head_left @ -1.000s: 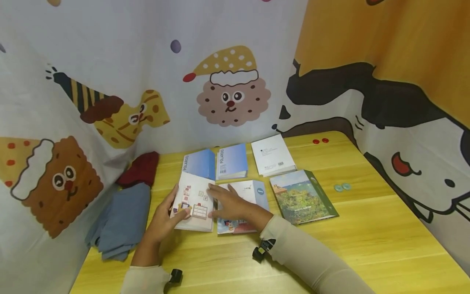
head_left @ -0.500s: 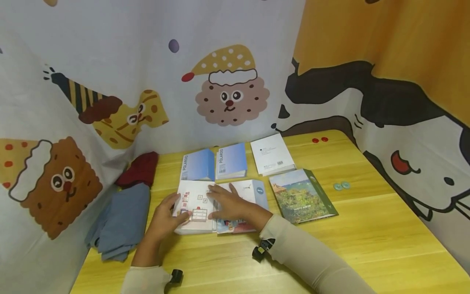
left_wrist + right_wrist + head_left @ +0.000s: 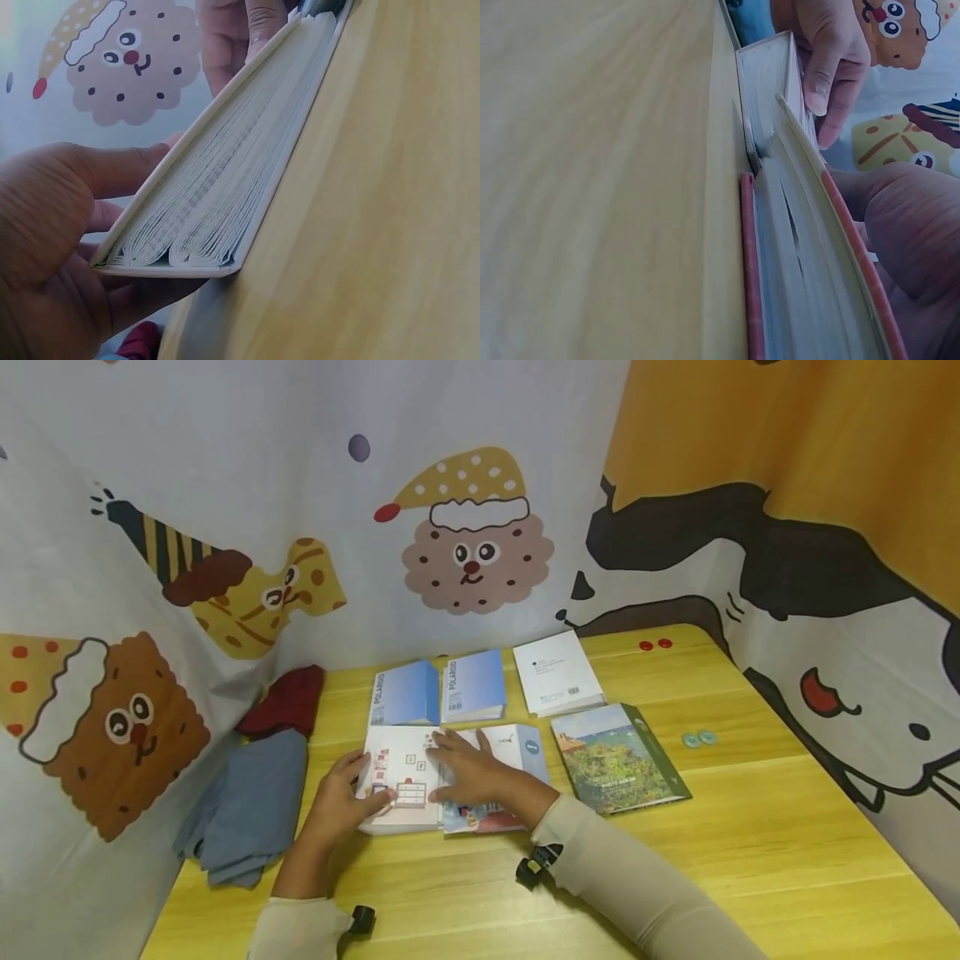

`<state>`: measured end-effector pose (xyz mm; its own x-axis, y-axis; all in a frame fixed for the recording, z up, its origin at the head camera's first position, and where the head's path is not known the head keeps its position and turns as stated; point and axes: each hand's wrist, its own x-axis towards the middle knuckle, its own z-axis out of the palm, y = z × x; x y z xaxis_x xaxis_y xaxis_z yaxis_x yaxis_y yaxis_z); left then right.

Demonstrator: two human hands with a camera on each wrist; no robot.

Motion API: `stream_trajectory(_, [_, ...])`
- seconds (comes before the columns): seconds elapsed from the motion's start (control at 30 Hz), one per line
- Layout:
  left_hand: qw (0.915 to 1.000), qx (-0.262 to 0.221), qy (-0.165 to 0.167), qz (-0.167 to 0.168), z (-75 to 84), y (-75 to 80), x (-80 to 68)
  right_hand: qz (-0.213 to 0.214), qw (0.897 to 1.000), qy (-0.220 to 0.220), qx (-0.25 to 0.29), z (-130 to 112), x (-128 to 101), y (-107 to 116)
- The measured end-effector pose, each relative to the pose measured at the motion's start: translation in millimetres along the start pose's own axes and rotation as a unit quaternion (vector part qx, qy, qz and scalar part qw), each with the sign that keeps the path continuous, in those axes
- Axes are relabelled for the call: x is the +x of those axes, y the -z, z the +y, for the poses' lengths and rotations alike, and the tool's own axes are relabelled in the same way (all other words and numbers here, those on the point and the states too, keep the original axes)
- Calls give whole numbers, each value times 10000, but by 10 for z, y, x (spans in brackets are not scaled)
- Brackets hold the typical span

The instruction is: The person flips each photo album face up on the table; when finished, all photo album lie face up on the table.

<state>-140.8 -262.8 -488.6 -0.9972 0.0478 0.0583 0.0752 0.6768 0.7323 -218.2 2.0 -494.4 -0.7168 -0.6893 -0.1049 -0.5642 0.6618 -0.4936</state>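
Note:
A white photo album (image 3: 393, 743) with a drawn room on its cover lies at the front left of the albums. My left hand (image 3: 341, 802) grips it by the spine side, thumb on the cover, fingers around the spine (image 3: 172, 271). The page edges (image 3: 202, 172) face the left wrist view. My right hand (image 3: 476, 772) stretches over a second album (image 3: 510, 747) with a blue strip, its spread fingertips at the white album's right edge. In the right wrist view, the second album's cover (image 3: 866, 277) stands slightly raised from its pages.
Behind are two blue POLAROID albums (image 3: 405, 693) (image 3: 476, 685) and a white one (image 3: 558, 672). A landscape-covered album (image 3: 618, 760) lies at right. Teal buttons (image 3: 699, 739) and red buttons (image 3: 655, 645) sit farther right. Grey-blue cloth (image 3: 251, 802) and dark red cloth (image 3: 288, 702) lie at left.
The white album's far edge, which was tilted up over the blue album behind, has come down, and it now lies flatter beside the second album. Both hands have stayed nearly in place.

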Motion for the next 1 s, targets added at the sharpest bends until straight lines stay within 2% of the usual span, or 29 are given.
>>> stream_trajectory(0.47, [9997, 94, -241, 25, -27, -52, 30, -103, 9995, -260, -142, 11, -28, 87])
stream_trajectory(1.0, [9996, 204, -148, -121, -20, -14, 30, -62, 9995, -230, -225, 51, 3, 90])
